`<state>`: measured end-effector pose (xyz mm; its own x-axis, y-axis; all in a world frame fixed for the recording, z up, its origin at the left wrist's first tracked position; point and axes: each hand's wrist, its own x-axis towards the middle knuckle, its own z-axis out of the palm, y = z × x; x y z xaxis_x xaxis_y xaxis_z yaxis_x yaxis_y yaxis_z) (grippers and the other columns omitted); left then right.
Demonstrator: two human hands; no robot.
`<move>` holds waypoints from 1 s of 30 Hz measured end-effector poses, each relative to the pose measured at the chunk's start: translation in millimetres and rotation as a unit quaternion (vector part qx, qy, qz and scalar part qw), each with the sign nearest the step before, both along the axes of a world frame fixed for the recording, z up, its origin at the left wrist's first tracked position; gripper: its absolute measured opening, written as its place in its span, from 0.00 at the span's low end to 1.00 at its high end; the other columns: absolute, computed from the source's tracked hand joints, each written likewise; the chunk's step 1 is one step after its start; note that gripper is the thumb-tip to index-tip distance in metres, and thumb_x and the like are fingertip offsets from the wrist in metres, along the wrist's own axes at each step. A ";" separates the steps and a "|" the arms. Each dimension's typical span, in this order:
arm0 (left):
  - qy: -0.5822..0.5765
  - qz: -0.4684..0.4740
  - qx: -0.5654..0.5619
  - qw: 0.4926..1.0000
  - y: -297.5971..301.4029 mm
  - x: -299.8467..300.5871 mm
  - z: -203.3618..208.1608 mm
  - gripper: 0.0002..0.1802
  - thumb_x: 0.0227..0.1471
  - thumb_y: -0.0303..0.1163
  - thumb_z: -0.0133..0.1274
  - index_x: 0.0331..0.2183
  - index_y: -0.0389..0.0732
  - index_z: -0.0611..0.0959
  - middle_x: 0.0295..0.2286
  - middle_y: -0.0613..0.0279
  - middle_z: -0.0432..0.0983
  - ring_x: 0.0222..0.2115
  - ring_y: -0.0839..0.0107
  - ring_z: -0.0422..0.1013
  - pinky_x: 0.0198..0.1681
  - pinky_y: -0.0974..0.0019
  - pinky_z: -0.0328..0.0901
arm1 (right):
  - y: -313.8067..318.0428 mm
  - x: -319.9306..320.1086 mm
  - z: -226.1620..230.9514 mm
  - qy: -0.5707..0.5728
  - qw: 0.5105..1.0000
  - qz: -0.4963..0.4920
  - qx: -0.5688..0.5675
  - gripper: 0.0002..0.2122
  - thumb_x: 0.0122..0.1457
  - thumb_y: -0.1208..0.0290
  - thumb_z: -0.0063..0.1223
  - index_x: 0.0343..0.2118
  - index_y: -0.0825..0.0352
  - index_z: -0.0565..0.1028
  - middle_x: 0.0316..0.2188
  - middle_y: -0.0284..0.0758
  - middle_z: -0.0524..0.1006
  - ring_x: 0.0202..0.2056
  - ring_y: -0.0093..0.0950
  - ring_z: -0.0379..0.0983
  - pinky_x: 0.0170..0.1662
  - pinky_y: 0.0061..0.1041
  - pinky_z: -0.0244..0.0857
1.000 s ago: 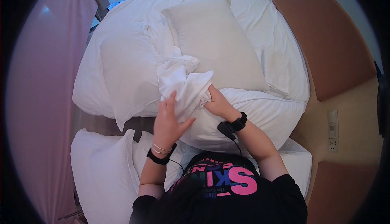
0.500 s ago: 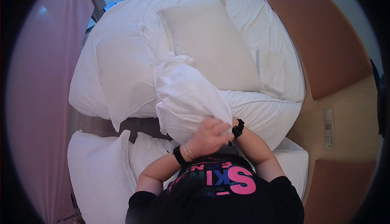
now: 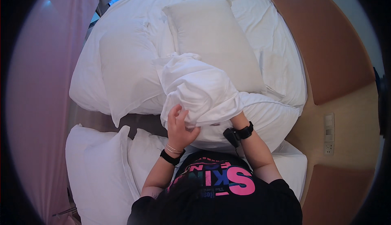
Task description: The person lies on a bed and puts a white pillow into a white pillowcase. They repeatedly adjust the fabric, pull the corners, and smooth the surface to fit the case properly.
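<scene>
A loose white pillowcase (image 3: 203, 88) lies bunched in front of me, over the near side of the bed. My right hand (image 3: 239, 120) reaches into its near opening; the fingers are hidden under the cloth. At the pillowcase's near left edge is my left hand (image 3: 181, 128), fingers raised, slightly bent and apart from the thumb, against the fabric without gripping it. Beyond the cloth rests a plump white pillow (image 3: 214, 41). Another white pillow (image 3: 126, 68) lies to its left. A black device (image 3: 231, 137) hangs by my right wrist strap.
White bedding (image 3: 281, 62) covers the far bed. Nearer to me, a white pillow (image 3: 97, 164) lies at the lower left, across a dark gap. Brown padded panels (image 3: 326, 49) and a socket plate (image 3: 329, 133) line the right wall. A pink curtain (image 3: 45, 102) hangs at left.
My left hand has moved left and away from my right wrist, its fingers opening. The pillowcase has shifted slightly and now drapes over my right hand.
</scene>
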<state>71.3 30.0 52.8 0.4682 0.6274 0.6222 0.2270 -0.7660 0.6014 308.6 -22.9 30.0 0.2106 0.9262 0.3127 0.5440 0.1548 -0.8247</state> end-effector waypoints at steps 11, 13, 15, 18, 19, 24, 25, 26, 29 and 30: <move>0.023 -0.011 -0.021 0.999 33.3 -23.1 -39.3 0.06 0.43 0.23 0.52 0.29 0.38 0.78 0.20 0.53 0.71 0.23 0.51 0.70 0.28 0.54 0.64 | -5.2 23.1 -11.3 0.334 0.942 0.013 0.039 0.29 0.64 0.63 0.50 0.64 0.68 0.55 0.63 0.40 0.60 0.63 0.31 0.57 0.65 0.30 0.52; 0.059 -0.027 0.004 0.998 33.9 -39.3 -42.8 0.06 0.43 0.24 0.53 0.30 0.38 0.78 0.19 0.54 0.72 0.22 0.52 0.70 0.26 0.54 0.64 | -6.0 26.1 -0.3 0.332 0.942 -0.019 0.034 0.27 0.63 0.64 0.51 0.62 0.69 0.59 0.61 0.41 0.64 0.61 0.31 0.61 0.63 0.29 0.56; 0.084 -0.031 0.012 0.996 29.6 -55.0 -46.3 0.07 0.44 0.25 0.54 0.30 0.39 0.79 0.19 0.54 0.72 0.21 0.53 0.70 0.24 0.54 0.63 | -1.2 22.5 4.6 0.248 0.966 -0.072 0.032 0.26 0.62 0.64 0.53 0.60 0.70 0.63 0.58 0.41 0.68 0.59 0.30 0.63 0.62 0.29 0.58; 0.144 -0.039 0.001 0.989 12.7 -64.8 -48.1 0.08 0.44 0.27 0.55 0.32 0.41 0.79 0.19 0.54 0.73 0.20 0.52 0.70 0.24 0.54 0.64 | 15.0 41.2 -10.7 0.076 0.990 -0.114 0.023 0.25 0.60 0.62 0.54 0.57 0.71 0.66 0.56 0.43 0.70 0.58 0.33 0.64 0.61 0.30 0.57; 0.195 -0.056 -0.003 0.979 6.0 -64.0 -43.8 0.09 0.44 0.27 0.56 0.32 0.41 0.79 0.20 0.54 0.73 0.20 0.52 0.71 0.24 0.53 0.64 | 21.7 58.3 -29.0 0.016 0.993 -0.118 -0.002 0.25 0.60 0.61 0.54 0.57 0.70 0.67 0.57 0.43 0.70 0.59 0.35 0.64 0.62 0.30 0.57; 0.269 0.051 -0.093 0.957 0.3 -73.7 -73.0 0.13 0.47 0.30 0.55 0.38 0.44 0.77 0.21 0.50 0.75 0.23 0.47 0.73 0.26 0.50 0.66 | 48.1 46.7 -17.7 -0.083 0.994 -0.069 0.005 0.26 0.60 0.60 0.53 0.58 0.69 0.67 0.58 0.44 0.68 0.60 0.39 0.61 0.64 0.32 0.53; 0.257 0.101 -0.123 0.953 7.8 -79.5 -85.4 0.14 0.47 0.30 0.54 0.39 0.44 0.76 0.22 0.49 0.76 0.25 0.47 0.74 0.27 0.49 0.66 | 45.9 33.3 -4.7 -0.083 0.996 -0.039 0.015 0.26 0.59 0.60 0.53 0.58 0.69 0.66 0.58 0.44 0.68 0.60 0.39 0.61 0.64 0.33 0.53; 0.243 0.148 -0.153 0.946 14.1 -83.8 -97.4 0.15 0.48 0.31 0.54 0.40 0.44 0.75 0.23 0.47 0.76 0.26 0.46 0.74 0.27 0.49 0.67 | 39.2 17.3 11.6 -0.083 0.996 -0.012 0.023 0.26 0.59 0.60 0.53 0.58 0.69 0.66 0.58 0.45 0.67 0.61 0.39 0.60 0.64 0.33 0.52; 0.269 0.209 -0.208 0.917 21.2 -94.8 -134.8 0.15 0.49 0.31 0.52 0.41 0.44 0.73 0.26 0.45 0.78 0.29 0.43 0.74 0.29 0.47 0.67 | -4.3 -39.2 43.9 -0.181 0.982 -0.043 -0.027 0.27 0.58 0.62 0.53 0.58 0.70 0.65 0.59 0.46 0.65 0.61 0.43 0.59 0.64 0.36 0.51; 0.274 0.214 -0.224 0.910 18.7 -97.7 -148.6 0.14 0.49 0.31 0.51 0.41 0.44 0.73 0.27 0.45 0.78 0.29 0.43 0.74 0.29 0.47 0.67 | -18.9 -50.7 47.6 -0.182 0.982 -0.036 -0.040 0.28 0.57 0.61 0.53 0.59 0.70 0.64 0.60 0.47 0.64 0.62 0.44 0.57 0.64 0.38 0.51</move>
<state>-26.5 48.7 -95.8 0.2833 0.9590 0.0049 0.8073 -0.2412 0.5386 257.8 -41.7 77.6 0.1642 0.9374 0.3071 0.8124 0.0480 -0.5811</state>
